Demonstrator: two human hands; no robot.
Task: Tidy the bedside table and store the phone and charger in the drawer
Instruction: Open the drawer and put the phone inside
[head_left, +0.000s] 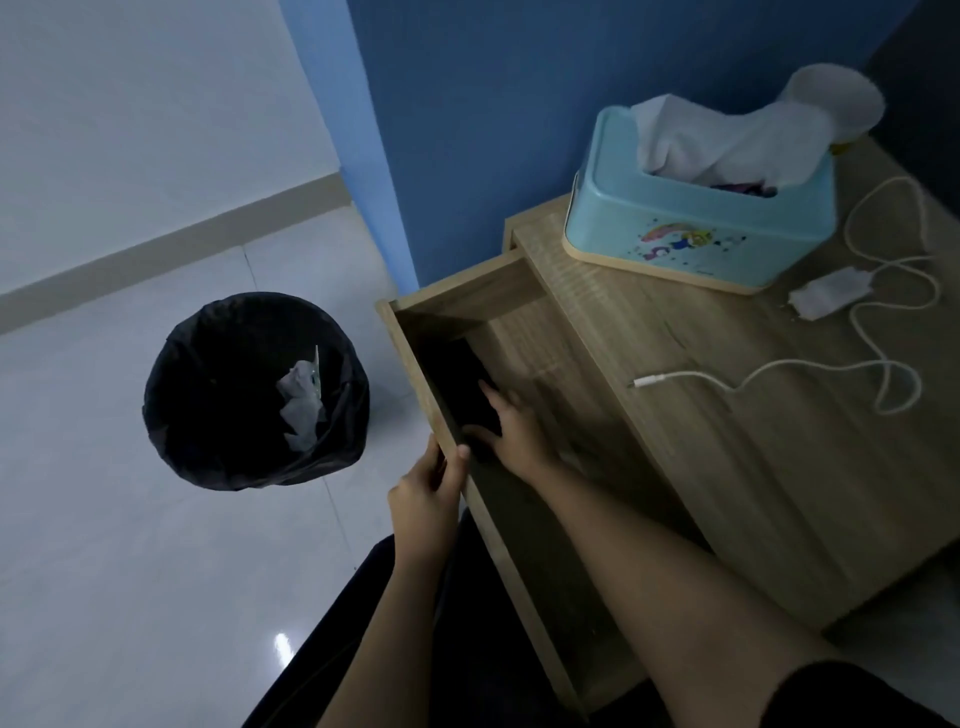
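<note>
The wooden drawer (410, 358) of the bedside table (727, 467) stands pulled out. A black phone (457, 384) lies inside it along the front wall. My right hand (511, 431) reaches into the drawer and grips the phone's near end. My left hand (428, 491) clasps the drawer's front panel from outside, thumb over the rim. The white charger (831, 299) lies on the table top to the right, its cable looping around it, with the free plug end (647, 383) pointing left.
A light blue tissue box (696, 228) with white tissue sticking out stands at the back of the table against the blue wall. A black-lined bin (254, 389) holding crumpled paper sits on the tiled floor left of the drawer.
</note>
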